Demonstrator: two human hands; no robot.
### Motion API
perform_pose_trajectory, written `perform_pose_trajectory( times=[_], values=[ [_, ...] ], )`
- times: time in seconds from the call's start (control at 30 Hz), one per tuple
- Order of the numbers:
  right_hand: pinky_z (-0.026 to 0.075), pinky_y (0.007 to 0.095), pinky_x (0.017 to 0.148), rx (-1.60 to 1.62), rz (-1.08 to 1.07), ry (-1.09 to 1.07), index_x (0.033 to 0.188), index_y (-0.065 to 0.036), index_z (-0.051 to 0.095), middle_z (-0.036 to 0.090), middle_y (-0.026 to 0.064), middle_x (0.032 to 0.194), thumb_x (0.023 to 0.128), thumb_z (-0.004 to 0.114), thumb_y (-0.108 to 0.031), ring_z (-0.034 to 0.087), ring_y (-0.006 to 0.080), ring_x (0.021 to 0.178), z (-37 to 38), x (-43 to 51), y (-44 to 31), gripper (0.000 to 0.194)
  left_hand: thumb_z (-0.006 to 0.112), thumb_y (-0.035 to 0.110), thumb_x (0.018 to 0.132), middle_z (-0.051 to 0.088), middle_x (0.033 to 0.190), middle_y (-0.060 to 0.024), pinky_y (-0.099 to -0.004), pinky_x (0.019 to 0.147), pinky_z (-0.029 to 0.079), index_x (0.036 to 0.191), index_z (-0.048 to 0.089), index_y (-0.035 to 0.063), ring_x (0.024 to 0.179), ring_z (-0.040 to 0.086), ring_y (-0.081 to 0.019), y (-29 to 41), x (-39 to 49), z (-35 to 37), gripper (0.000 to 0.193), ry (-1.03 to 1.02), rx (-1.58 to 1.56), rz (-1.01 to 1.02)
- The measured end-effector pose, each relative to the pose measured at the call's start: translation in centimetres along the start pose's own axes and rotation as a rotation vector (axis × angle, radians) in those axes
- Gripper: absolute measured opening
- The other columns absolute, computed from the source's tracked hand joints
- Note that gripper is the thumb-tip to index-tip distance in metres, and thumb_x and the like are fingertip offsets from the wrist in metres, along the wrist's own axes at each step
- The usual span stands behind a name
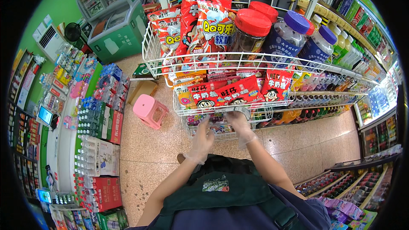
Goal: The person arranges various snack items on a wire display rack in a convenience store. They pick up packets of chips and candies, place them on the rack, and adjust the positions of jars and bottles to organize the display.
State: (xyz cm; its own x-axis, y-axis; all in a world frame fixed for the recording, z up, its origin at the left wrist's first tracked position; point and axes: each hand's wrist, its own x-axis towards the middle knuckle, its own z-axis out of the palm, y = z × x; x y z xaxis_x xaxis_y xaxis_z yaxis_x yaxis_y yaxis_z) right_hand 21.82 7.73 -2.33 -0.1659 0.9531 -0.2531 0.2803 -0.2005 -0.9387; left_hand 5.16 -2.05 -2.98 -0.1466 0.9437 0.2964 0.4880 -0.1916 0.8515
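My left hand [203, 139], in a clear plastic glove, is raised before the lower tiers of a white wire rack [195, 112]. Its fingers are apart, close to purple grape-pattern candy packs [218, 118]. Also gloved, my right hand [240, 124] reaches up to the rack's front edge. Its fingertips are hidden by the label strip and a curved rim, so any hold is unclear. Just above lie red milk candy bags [240, 91] in the middle basket. Large red gummy candy bags [214, 25] stand in the top basket, beside red-lidded jars [252, 28] and purple-lidded jars [286, 35].
A pink plastic stool [150, 110] stands on the tiled floor to the left, near an opened cardboard box [142, 92]. Bottled drinks and cartons [108, 156] line the counter at left. A green freezer [116, 35] is at the back. Drink shelves [322, 100] run along the right.
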Motion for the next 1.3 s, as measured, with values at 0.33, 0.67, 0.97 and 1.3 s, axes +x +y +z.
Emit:
perform_pose_trajectory(
  times=[0.33, 0.67, 0.97, 1.3],
  values=[
    [0.053, 0.0384, 0.083, -0.149, -0.567, 0.408, 0.116, -0.004, 0.066, 0.073, 0.0140, 0.107, 0.089, 0.071, -0.019, 0.069, 0.0293, 0.093, 4.1, 7.3, 8.0, 0.031, 0.059, 0.023, 0.093, 0.068, 0.101, -0.0190, -0.0414, 0.085, 0.051, 0.144, 0.041, 0.0002, 0.093, 0.067, -0.0327, -0.6, 3.4, 1.3, 0.058, -0.095, -0.039, -0.269],
    [0.050, 0.0262, 0.077, 0.356, -0.154, 0.020, 0.094, -0.004, 0.071, 0.071, 0.0006, 0.094, 0.087, 0.073, -0.003, 0.060, 0.0077, 0.085, -0.6, -4.0, 0.9, 0.007, 0.079, 0.019, 0.084, 0.046, 0.137, -0.0210, -0.0402, 0.105, 0.042, 0.145, 0.035, -0.0026, 0.126, 0.049, -0.0288, -0.3, 0.8, 0.3, 0.078, 0.066, -0.222, -0.157],
    [0.052, 0.0274, 0.081, 0.492, -0.088, -0.267, 0.092, -0.004, 0.072, 0.071, 0.0014, 0.089, 0.089, 0.073, -0.006, 0.063, 0.0097, 0.085, -3.0, -7.6, 0.2, 0.004, 0.074, 0.025, 0.090, 0.068, 0.123, -0.0133, -0.0360, 0.096, 0.050, 0.127, 0.063, 0.0006, 0.112, 0.064, -0.0229, 2.5, -2.2, -1.5, 0.046, -0.306, -0.536, -0.306],
    [0.048, 0.0272, 0.075, 0.328, -0.004, -0.029, 0.101, -0.005, 0.070, 0.069, 0.0020, 0.091, 0.092, 0.069, -0.030, 0.063, 0.0108, 0.085, -1.7, -2.2, -1.4, 0.026, 0.065, 0.020, 0.098, 0.070, 0.107, -0.0022, -0.0298, 0.086, 0.050, 0.119, 0.068, 0.0003, 0.093, 0.062, -0.0104, 1.7, -5.0, -3.0, 0.029, -0.356, -0.519, -0.448]
  ],
)
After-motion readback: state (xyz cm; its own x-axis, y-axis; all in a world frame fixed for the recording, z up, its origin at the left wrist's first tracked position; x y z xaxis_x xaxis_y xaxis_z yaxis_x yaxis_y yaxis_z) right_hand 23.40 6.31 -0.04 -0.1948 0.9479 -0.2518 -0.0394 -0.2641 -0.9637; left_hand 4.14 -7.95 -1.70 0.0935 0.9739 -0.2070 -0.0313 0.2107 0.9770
